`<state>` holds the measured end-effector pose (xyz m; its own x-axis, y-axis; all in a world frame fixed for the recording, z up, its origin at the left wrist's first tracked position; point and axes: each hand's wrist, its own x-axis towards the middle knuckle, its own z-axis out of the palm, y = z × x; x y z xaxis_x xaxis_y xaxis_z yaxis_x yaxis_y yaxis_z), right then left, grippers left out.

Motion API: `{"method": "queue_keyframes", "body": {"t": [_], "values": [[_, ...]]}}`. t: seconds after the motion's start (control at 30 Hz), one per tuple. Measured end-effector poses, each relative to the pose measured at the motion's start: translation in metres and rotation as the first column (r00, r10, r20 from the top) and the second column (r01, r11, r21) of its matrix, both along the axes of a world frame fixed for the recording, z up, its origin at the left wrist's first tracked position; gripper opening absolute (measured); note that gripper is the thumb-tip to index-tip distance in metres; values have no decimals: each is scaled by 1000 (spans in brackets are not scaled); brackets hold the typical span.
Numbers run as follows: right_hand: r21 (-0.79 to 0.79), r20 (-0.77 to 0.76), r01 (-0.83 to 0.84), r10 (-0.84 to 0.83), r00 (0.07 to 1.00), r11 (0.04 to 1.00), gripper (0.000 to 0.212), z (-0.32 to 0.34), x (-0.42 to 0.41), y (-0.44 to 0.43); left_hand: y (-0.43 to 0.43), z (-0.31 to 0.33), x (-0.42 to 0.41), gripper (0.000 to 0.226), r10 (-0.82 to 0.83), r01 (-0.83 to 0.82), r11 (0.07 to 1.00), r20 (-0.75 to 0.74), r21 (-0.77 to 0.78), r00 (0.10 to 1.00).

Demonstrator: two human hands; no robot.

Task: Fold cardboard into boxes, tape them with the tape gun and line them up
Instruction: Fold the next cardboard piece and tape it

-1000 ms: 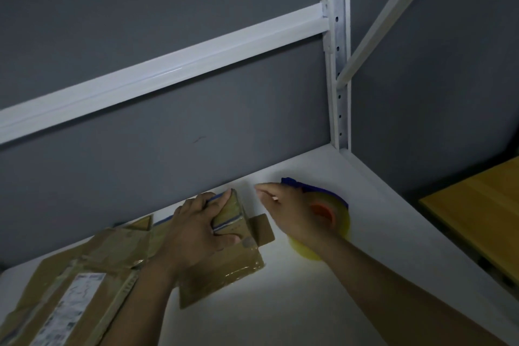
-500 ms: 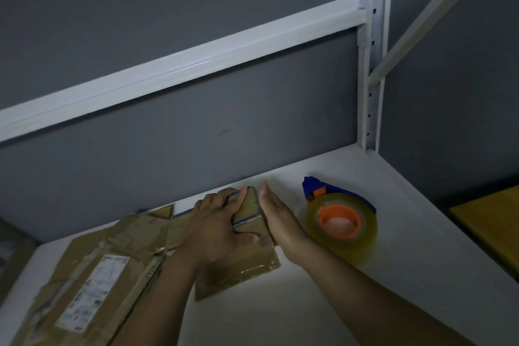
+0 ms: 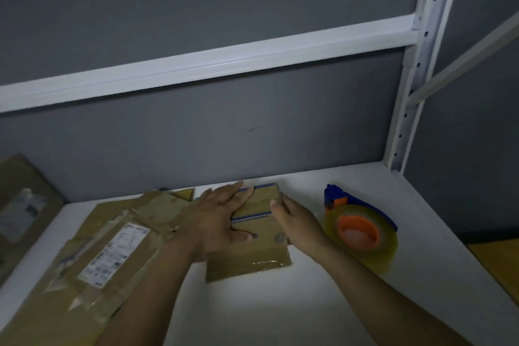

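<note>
Forearms come up from the bottom edge, ours, and meet over a small folded cardboard piece [image 3: 252,258] lying on the white shelf [image 3: 252,314]. To its left, nearer us, a larger flattened cardboard sheet [image 3: 67,303] lies on the same surface, creased and crossed with old tape, with a white shipping label [image 3: 115,255] on top. The small piece overlaps its right edge.

Our left hand [image 3: 222,219] rests flat on the small piece, fingers straight and slightly spread, thumb out to the side and pressing down. Our right hand [image 3: 297,222] stands on edge against the piece's right side, fingers straight and held together, tips touching the upper right corner. Neither hand curls round anything. Blue stripes run across the cardboard between our hands.

Just beside our right wrist the tape gun [image 3: 362,227] lies on the shelf, untouched, its blue frame behind a clear roll with an orange core.

At far left another brown box [image 3: 19,199] stands against the grey wall [image 3: 224,143]. Above, a white beam [image 3: 210,64] runs across to a perforated upright post [image 3: 415,78].
</note>
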<state>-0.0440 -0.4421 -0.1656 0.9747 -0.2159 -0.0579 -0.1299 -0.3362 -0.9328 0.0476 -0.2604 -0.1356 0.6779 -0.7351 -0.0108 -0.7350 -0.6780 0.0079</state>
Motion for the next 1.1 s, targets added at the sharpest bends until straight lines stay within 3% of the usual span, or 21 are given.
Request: {"method": "queue_keyframes", "body": {"t": [0.07,0.13,0.2,0.3,0.43,0.57,0.63,0.73,0.83,0.93,1.03,1.1], "values": [[-149,18,19,-17,1000,989,28,5,6,-5,21,-4,3,108,98,-97,994,8,-56,995],[-387,141,95,-43,989,917,29,12,8,-8,32,-8,2,109,186,-187,976,-19,-109,982],[-594,289,132,58,956,794,32,11,11,-8,30,-13,-3,110,239,-239,956,-15,-169,971],[-764,341,112,251,906,636,27,6,16,-6,18,-17,-14,112,281,-265,940,43,-213,959],[-773,354,192,160,921,605,22,12,31,-29,12,-21,-26,105,127,-125,958,-9,-259,992],[-817,90,6,118,989,576,44,17,39,-55,0,-18,-34,75,5,-37,936,-94,-350,996],[-798,28,-38,101,994,601,50,16,29,-64,-12,-22,-32,75,6,-32,918,-69,-395,998],[-785,39,98,-109,993,612,56,5,-8,-90,-32,-31,-31,67,78,-89,922,-45,-378,996],[-667,-131,190,-364,922,721,58,-8,-45,-118,-51,-33,-33,67,160,-154,920,-14,-361,987],[-623,-245,165,-392,887,765,36,-17,-58,-130,-62,-30,-30,67,175,-164,917,-4,-363,985],[-654,-185,174,-378,907,737,11,-17,-65,-129,-69,-26,-35,65,167,-72,922,221,-380,961],[-639,-99,227,-371,923,735,12,-14,-69,-124,-74,-27,-41,62,146,22,874,306,-485,941]]}}
